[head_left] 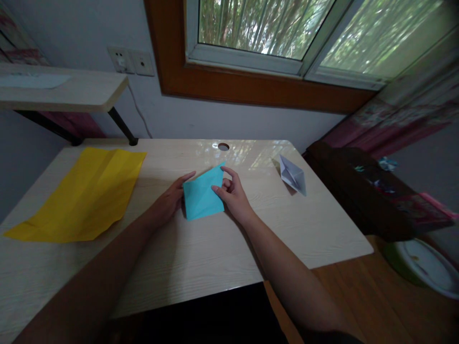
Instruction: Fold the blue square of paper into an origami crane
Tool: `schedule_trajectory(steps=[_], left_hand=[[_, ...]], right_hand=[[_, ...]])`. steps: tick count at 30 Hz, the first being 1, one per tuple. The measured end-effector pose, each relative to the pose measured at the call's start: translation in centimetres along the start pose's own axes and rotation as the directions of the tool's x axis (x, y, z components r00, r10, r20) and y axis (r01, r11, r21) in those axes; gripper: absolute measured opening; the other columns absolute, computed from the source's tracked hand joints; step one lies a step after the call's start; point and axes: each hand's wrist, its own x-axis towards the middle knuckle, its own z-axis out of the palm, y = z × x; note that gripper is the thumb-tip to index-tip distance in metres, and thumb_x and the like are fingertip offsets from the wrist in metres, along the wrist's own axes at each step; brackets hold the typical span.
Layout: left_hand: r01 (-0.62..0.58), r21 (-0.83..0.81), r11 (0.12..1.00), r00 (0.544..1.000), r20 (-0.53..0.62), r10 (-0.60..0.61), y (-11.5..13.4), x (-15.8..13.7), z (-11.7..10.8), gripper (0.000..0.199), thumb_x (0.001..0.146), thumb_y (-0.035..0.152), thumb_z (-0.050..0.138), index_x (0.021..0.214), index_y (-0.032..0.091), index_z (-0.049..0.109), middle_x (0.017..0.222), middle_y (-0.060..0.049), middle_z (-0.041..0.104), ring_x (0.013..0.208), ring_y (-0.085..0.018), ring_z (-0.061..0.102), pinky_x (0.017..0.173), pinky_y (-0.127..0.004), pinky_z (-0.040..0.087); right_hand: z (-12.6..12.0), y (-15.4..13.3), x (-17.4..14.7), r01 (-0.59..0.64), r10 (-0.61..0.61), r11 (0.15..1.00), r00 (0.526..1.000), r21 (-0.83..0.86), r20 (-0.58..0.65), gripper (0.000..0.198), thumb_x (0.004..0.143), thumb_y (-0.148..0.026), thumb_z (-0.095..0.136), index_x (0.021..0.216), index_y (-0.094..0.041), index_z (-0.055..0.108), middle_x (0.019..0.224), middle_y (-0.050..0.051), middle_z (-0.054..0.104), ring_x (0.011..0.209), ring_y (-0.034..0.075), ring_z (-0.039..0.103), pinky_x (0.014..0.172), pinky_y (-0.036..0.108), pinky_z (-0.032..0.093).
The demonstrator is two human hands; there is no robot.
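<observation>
A folded piece of light-blue paper (202, 196) is held at a tilt just above the middle of the desk, with faint creases across its face. My right hand (234, 195) grips its right side, thumb pressed on the front and the other fingers at the edge and behind. Along the left edge, my left hand (172, 198) holds the paper with one finger stretched out past the upper left corner. The rest of the left fingers are partly hidden by the paper and the hand.
A yellow sheet (86, 196) lies creased on the left of the desk (287, 229). A folded white paper shape (293, 176) stands at the right. Behind are a raised shelf (64, 95), a cable hole (223, 146) and a window. A round basin (426, 265) is on the floor.
</observation>
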Motion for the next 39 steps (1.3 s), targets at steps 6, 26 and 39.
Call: schedule_trajectory(steps=[6,26,39], left_hand=[[0.002,-0.028,1.0,0.997,0.076,0.0,0.6,-0.3,0.2,0.087,0.09,0.061,0.066,0.161,0.028,0.026,0.107,-0.007,0.068,0.088,-0.022,0.069,0.077,-0.036,0.06],[-0.207,0.402,0.892,0.931,-0.198,0.306,-0.7,1.0,-1.8,0.1,0.085,0.042,0.077,0.163,0.029,0.015,0.129,-0.01,0.062,0.096,-0.02,0.065,0.087,-0.038,0.058],[-0.195,0.308,0.931,0.975,-0.046,0.219,0.0,0.5,-0.7,0.107,0.082,0.045,0.081,0.164,0.031,0.014,0.116,-0.008,0.067,0.079,-0.02,0.067,0.071,-0.034,0.059]], right_hand=[[-0.5,0.8,0.0,0.031,-0.037,0.99,0.998,-0.138,-0.047,0.056,0.086,-0.04,0.075,0.135,-0.031,0.048,0.072,-0.008,0.042,0.061,0.011,0.043,0.055,0.023,0.037],[-0.6,-0.5,-0.4,0.33,-0.226,0.834,0.935,-0.442,0.272,0.027,0.095,-0.026,0.061,0.118,-0.029,0.073,0.098,0.004,0.066,0.083,0.016,0.06,0.073,0.03,0.05],[-0.6,-0.2,-0.4,0.214,-0.097,0.899,0.948,-0.383,0.302,0.017,0.097,-0.033,0.064,0.108,-0.028,0.076,0.082,0.0,0.069,0.067,0.013,0.064,0.069,0.029,0.052]])
